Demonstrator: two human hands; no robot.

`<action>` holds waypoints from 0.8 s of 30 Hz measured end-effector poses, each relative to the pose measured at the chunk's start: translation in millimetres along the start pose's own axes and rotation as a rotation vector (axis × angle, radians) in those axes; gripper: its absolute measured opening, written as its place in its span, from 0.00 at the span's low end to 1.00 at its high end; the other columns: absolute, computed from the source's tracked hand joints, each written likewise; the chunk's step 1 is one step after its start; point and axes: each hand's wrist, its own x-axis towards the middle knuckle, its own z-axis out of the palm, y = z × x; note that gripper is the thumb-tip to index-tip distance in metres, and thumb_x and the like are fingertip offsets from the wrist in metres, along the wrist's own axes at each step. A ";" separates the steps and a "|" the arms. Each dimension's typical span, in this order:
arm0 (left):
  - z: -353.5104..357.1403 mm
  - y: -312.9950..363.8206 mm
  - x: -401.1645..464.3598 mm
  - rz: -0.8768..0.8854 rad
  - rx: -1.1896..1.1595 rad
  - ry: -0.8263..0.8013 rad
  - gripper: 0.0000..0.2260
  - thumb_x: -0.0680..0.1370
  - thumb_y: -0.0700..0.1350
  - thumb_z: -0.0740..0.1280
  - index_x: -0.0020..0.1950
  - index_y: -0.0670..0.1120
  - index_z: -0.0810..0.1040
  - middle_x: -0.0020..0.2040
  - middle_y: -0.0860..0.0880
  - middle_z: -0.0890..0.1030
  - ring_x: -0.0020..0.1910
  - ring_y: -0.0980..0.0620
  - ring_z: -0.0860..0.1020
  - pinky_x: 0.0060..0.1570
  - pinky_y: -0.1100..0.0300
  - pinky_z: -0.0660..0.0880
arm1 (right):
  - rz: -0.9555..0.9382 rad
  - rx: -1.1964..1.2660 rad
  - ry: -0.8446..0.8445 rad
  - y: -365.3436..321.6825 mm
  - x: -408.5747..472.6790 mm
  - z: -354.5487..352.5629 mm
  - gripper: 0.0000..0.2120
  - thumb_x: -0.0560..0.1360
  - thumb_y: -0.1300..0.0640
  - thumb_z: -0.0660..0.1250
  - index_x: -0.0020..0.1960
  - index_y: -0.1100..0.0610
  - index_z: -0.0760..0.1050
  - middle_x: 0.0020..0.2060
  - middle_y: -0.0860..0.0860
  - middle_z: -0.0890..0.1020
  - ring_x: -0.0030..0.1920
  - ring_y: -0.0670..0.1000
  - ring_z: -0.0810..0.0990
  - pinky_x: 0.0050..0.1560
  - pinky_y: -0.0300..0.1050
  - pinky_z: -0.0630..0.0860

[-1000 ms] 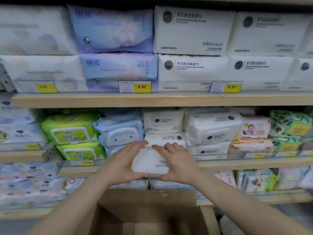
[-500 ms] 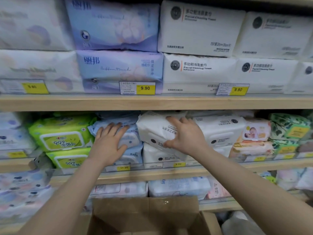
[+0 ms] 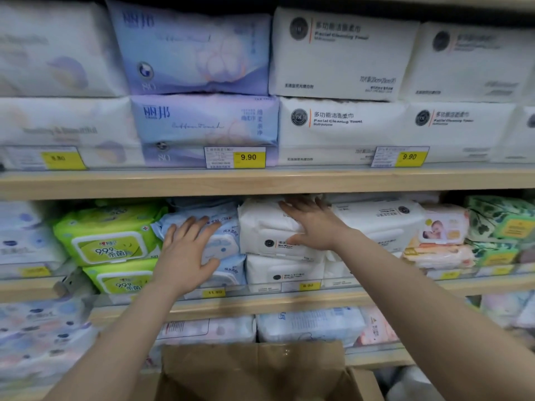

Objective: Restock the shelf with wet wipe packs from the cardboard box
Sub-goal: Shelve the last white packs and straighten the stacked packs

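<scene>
Head view: right hand, fingers spread, is pressing white wet wipe pack in; left hand, flat, is bracing blue pack; push squarely.

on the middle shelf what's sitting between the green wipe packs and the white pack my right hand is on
In the head view, a stack of light blue wipe packs lies between them, with the left hand pressed flat on its front.

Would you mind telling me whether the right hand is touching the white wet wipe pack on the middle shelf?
Touching. The head view shows the right hand pressed flat on the white wet wipe pack.
</scene>
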 end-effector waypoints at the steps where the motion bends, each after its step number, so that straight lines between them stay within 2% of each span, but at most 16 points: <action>1: 0.9 -0.5 -0.5 -0.001 0.000 0.001 0.32 0.66 0.59 0.56 0.70 0.52 0.66 0.68 0.46 0.70 0.69 0.42 0.64 0.66 0.39 0.57 | -0.007 -0.011 0.010 -0.5 -0.9 0.8 0.40 0.73 0.41 0.65 0.76 0.49 0.47 0.76 0.49 0.51 0.76 0.53 0.47 0.73 0.54 0.43; 6: -4.7 1.2 1.3 -0.001 0.014 -0.027 0.30 0.67 0.57 0.55 0.69 0.51 0.65 0.67 0.45 0.71 0.66 0.43 0.67 0.64 0.37 0.60 | -0.063 -0.009 0.197 -7.8 -16.2 5.0 0.37 0.72 0.47 0.68 0.75 0.54 0.55 0.74 0.52 0.59 0.74 0.53 0.55 0.73 0.52 0.48; 9: -17.8 19.8 -1.2 0.026 -0.024 0.056 0.27 0.70 0.54 0.55 0.68 0.49 0.67 0.67 0.48 0.72 0.64 0.46 0.70 0.66 0.41 0.62 | -0.178 0.019 0.364 -11.4 -37.0 9.6 0.33 0.70 0.51 0.71 0.72 0.57 0.63 0.70 0.55 0.67 0.69 0.56 0.64 0.72 0.55 0.54; 11: -21.2 45.6 -10.7 0.115 -0.096 0.130 0.23 0.72 0.51 0.56 0.65 0.48 0.70 0.66 0.49 0.73 0.62 0.49 0.71 0.64 0.46 0.65 | -0.195 0.092 0.453 -7.7 -62.5 15.7 0.30 0.70 0.51 0.71 0.69 0.57 0.66 0.67 0.55 0.70 0.67 0.54 0.65 0.72 0.54 0.57; 13: -15.6 77.9 -22.9 0.232 -0.166 0.170 0.20 0.71 0.50 0.59 0.62 0.49 0.72 0.63 0.49 0.75 0.59 0.51 0.71 0.62 0.51 0.65 | -0.161 0.132 0.477 2.3 -94.3 25.3 0.27 0.72 0.50 0.68 0.69 0.54 0.65 0.66 0.53 0.70 0.67 0.50 0.64 0.72 0.50 0.55; 16: 0.4 121.6 -24.8 0.370 -0.183 0.156 0.18 0.71 0.49 0.60 0.60 0.49 0.73 0.60 0.50 0.76 0.56 0.51 0.70 0.60 0.54 0.63 | -0.063 0.111 0.456 29.7 -132.2 42.3 0.26 0.73 0.48 0.66 0.69 0.53 0.65 0.65 0.51 0.70 0.67 0.49 0.64 0.70 0.53 0.61; 20: 14.2 172.5 5.4 0.392 -0.200 0.124 0.18 0.70 0.48 0.60 0.60 0.48 0.74 0.59 0.49 0.77 0.57 0.51 0.70 0.62 0.53 0.62 | 0.094 0.039 0.487 66.7 -148.1 48.3 0.27 0.71 0.49 0.70 0.67 0.54 0.66 0.64 0.53 0.71 0.64 0.53 0.67 0.65 0.59 0.68; 22: 18.6 201.0 23.9 0.415 -0.209 0.111 0.21 0.69 0.45 0.62 0.61 0.47 0.72 0.60 0.47 0.76 0.59 0.48 0.71 0.65 0.50 0.64 | 0.164 -0.016 0.522 83.7 -146.5 47.0 0.30 0.70 0.49 0.71 0.68 0.55 0.65 0.66 0.55 0.70 0.66 0.56 0.67 0.66 0.61 0.66; 24: 26.0 229.2 41.3 0.435 -0.177 0.088 0.28 0.66 0.40 0.68 0.66 0.44 0.70 0.65 0.43 0.73 0.64 0.43 0.71 0.68 0.48 0.63 | 0.225 -0.043 0.546 100.1 -140.1 43.9 0.32 0.70 0.47 0.71 0.69 0.54 0.64 0.69 0.55 0.68 0.69 0.58 0.64 0.69 0.61 0.62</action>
